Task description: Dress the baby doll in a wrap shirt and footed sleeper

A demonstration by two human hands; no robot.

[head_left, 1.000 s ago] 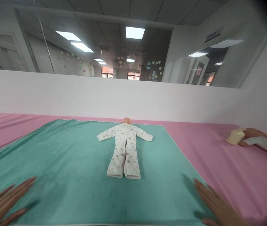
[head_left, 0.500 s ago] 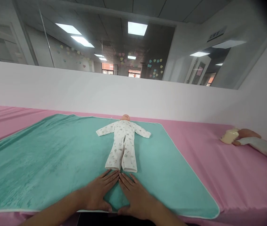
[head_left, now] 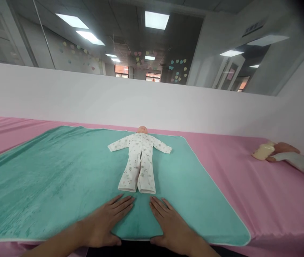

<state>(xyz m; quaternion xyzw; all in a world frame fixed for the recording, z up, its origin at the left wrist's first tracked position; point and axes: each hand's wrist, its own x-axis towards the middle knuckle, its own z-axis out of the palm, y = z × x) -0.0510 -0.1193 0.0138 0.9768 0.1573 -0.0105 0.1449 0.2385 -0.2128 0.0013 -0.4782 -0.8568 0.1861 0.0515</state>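
Note:
A baby doll (head_left: 141, 157) in white printed pyjamas lies face up on a teal blanket (head_left: 68, 178), its head toward the wall and its trouser legs toward me. Both sleeves are spread out to the sides; the doll's hands and feet do not show. My left hand (head_left: 109, 217) is flat near the blanket's front edge, fingers stretched out, just short of the left trouser cuff. On the other side my right hand (head_left: 168, 221) lies flat too, its fingertips a little below the right cuff. Neither hand holds anything, and a gap of blanket shows between them.
Pink cloth (head_left: 237, 175) covers the surface under the blanket. At the far right stands a pale yellow bottle (head_left: 263, 150) beside another doll (head_left: 302, 166) in white clothing. A white wall (head_left: 114, 100) with a wide window (head_left: 119, 39) closes off the back.
My hands have moved apart; their fingertips met below the trouser cuffs before, and now a gap lies between them. The doll keeps its place while the view has shifted slightly.

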